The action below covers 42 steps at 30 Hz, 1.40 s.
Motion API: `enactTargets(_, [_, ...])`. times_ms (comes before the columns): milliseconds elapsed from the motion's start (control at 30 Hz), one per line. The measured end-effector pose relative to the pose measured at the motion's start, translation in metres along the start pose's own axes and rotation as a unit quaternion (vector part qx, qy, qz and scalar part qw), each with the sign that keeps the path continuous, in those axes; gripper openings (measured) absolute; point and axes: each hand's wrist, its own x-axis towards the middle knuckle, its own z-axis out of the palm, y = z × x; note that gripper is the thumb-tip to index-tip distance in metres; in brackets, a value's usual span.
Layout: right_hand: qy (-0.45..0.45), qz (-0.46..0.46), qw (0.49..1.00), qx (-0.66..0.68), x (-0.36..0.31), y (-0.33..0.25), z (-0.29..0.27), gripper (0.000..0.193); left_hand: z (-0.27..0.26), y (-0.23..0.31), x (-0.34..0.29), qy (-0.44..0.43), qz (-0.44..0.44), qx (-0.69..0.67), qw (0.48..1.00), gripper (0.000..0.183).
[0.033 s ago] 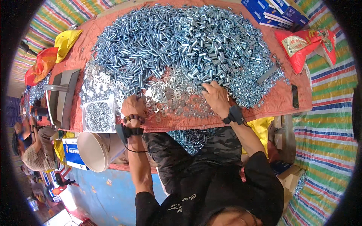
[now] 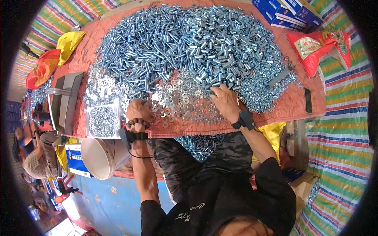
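Observation:
My left hand (image 2: 138, 110), fingers curled down, rests at the near left edge of a spread of flat washers (image 2: 179, 96); whatever its fingertips hold is hidden. My right hand (image 2: 225, 104) is closed too, its fingertips at the near edge of a heap of short metal sleeves (image 2: 220, 49); I cannot make out what is pinched there. Left of the sleeves lies a heap of thin metal rods or bolts (image 2: 143, 47). Small nuts (image 2: 260, 88) lie right of my right hand. Beside my left hand stands a white tray (image 2: 104, 137) full of small ring washers.
A pale bucket (image 2: 119, 157) stands below the tray. Farther left is a grey metal bin (image 2: 73, 104). A phone (image 2: 308, 100), a red bag (image 2: 309, 49) and blue boxes (image 2: 293, 15) lie at right. Metal parts (image 2: 200, 146) sit over my lap. Another person (image 2: 41, 161) sits at far left.
My left hand and wrist have shifted very slightly to the left. The right hand stays in almost the same place.

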Motion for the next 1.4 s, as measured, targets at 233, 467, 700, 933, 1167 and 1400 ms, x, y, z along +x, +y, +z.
enactTargets(233, [0.012,0.016,0.986,0.164,-0.002,0.007,0.003,0.024,0.001,-0.011,0.007,-0.047,0.072,-0.045,0.995,0.024])
enactTargets(467, [-0.155,0.201,0.683,0.685,-0.036,0.009,-0.012,0.027,-0.015,-0.008,-0.027,-0.067,0.085,-0.428,0.897,0.02])
enactTargets(700, [-0.185,0.154,0.629,0.739,-0.061,-0.014,-0.028,0.042,-0.009,0.075,-0.101,-0.239,-0.025,-0.788,0.567,0.029])
enactTargets(933, [-0.184,0.169,0.602,0.758,-0.083,-0.028,-0.027,0.034,0.004,0.111,-0.143,-0.271,-0.068,-0.829,0.484,0.023])
enactTargets(1167, [-0.049,0.141,0.633,0.76,-0.089,-0.035,-0.019,0.019,0.001,0.121,-0.169,-0.235,-0.023,-0.75,0.618,0.016])
enactTargets(1400, [-0.028,0.076,0.76,0.645,-0.094,-0.045,-0.015,0.023,0.004,0.12,-0.181,-0.137,0.094,-0.599,0.783,0.019])
